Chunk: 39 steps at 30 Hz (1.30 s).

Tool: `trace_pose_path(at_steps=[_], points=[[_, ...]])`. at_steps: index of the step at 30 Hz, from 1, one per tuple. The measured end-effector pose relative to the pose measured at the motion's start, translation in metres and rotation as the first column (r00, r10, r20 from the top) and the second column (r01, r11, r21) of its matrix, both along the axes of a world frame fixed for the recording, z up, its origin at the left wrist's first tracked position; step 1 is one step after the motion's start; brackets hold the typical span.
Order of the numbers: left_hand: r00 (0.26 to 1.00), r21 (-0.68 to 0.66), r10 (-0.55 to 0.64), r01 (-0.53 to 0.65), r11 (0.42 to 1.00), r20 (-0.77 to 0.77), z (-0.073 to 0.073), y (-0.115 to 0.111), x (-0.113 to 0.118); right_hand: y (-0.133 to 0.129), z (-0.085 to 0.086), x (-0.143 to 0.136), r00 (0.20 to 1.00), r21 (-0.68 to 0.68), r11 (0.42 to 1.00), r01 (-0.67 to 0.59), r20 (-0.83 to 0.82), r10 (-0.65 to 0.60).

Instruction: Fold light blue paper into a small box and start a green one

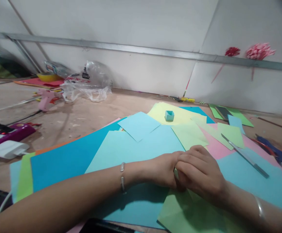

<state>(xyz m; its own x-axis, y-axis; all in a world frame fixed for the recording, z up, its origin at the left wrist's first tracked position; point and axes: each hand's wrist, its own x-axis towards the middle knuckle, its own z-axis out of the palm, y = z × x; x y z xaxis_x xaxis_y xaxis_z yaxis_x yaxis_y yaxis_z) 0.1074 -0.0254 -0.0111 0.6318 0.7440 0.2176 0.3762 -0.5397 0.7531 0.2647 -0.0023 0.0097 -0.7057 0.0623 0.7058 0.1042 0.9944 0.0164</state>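
Over the layered coloured sheets, my left hand (164,168) and my right hand (198,171) are pressed together, both closed. The right hand's fingers wrap over the left hand's fingers, which are mostly hidden. A sliver of light green paper (176,173) shows between them; its shape is covered by the fingers. Beneath the hands lie a large light blue sheet (111,155) and a light green sheet (177,210). Beyond them, a small open blue paper box (169,116) stands on a pale yellow sheet (157,113). A craft knife (245,156) lies to the right on the paper.
At the left are a pink glue gun (46,99), a purple power strip (19,131) and a white charger (8,149). A clear plastic bag (89,84) sits near the wall. Blue-handled scissors (280,152) lie at the right. Paper flowers (260,51) hang on the wall rail.
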Motion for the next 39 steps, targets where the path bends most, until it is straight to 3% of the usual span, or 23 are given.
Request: trace_pose_path(at_steps=[5,8,11,13,14,15,17,18,19,20,21,24,27,30,35,39], points=[[0.998,-0.060,-0.024,0.027,0.998,0.051,0.001,0.000,-0.001,-0.003,-0.001,0.000,1.000,-0.047,0.999,-0.007,0.004,0.007],[0.990,-0.266,0.065,-0.030,0.964,0.122,0.007,-0.004,-0.005,0.001,0.001,0.005,1.000,-0.043,0.999,0.014,-0.025,-0.015],[0.927,-0.549,0.250,-0.058,0.834,0.281,0.012,-0.005,-0.012,0.018,0.005,0.013,0.967,-0.126,0.976,0.179,-0.158,-0.198],[0.847,-0.587,0.348,-0.053,0.808,0.402,0.014,-0.003,-0.017,0.037,0.006,0.019,0.890,-0.309,0.902,0.302,-0.247,-0.383],[0.808,-0.565,0.380,-0.071,0.822,0.451,0.014,0.000,-0.020,0.046,0.006,0.022,0.849,-0.455,0.829,0.325,-0.245,-0.468],[0.773,-0.532,0.409,-0.110,0.839,0.486,0.014,0.002,-0.022,0.055,0.004,0.024,0.825,-0.623,0.718,0.310,-0.199,-0.529],[0.721,-0.487,0.467,-0.205,0.849,0.512,0.013,0.008,-0.027,0.068,0.000,0.026,0.842,-0.898,0.392,0.200,-0.047,-0.537],[0.698,-0.481,0.494,-0.240,0.844,0.519,0.012,0.011,-0.029,0.072,-0.002,0.026,0.874,-0.962,0.231,0.142,0.012,-0.486],[0.680,-0.484,0.518,-0.266,0.833,0.519,0.011,0.014,-0.030,0.073,-0.004,0.026,0.905,-0.988,0.113,0.105,0.048,-0.423],[0.665,-0.495,0.544,-0.289,0.820,0.512,0.011,0.015,-0.032,0.073,-0.006,0.025,0.929,-0.995,0.046,0.087,0.065,-0.364],[0.650,-0.510,0.569,-0.309,0.803,0.504,0.010,0.017,-0.033,0.071,-0.006,0.024,0.943,-0.996,0.023,0.082,0.070,-0.324],[0.610,-0.553,0.616,-0.324,0.768,0.498,0.008,0.019,-0.034,0.062,-0.005,0.020,0.949,-0.993,0.051,0.109,0.088,-0.302],[0.655,-0.562,0.599,-0.307,0.768,0.461,0.005,0.020,-0.033,0.058,-0.005,0.018,0.935,-0.992,0.084,0.092,0.057,-0.349],[0.696,-0.550,0.616,-0.370,0.749,0.369,0.001,0.020,-0.032,0.059,-0.008,0.019,0.935,-0.994,0.101,0.037,-0.001,-0.354],[0.697,-0.521,0.616,-0.395,0.757,0.367,0.001,0.021,-0.033,0.061,-0.013,0.019,0.969,-1.000,-0.009,-0.025,-0.022,-0.245],[0.674,-0.479,0.634,-0.443,0.758,0.380,0.004,0.024,-0.035,0.063,-0.018,0.019,0.960,-0.990,-0.119,-0.081,-0.046,-0.276]])
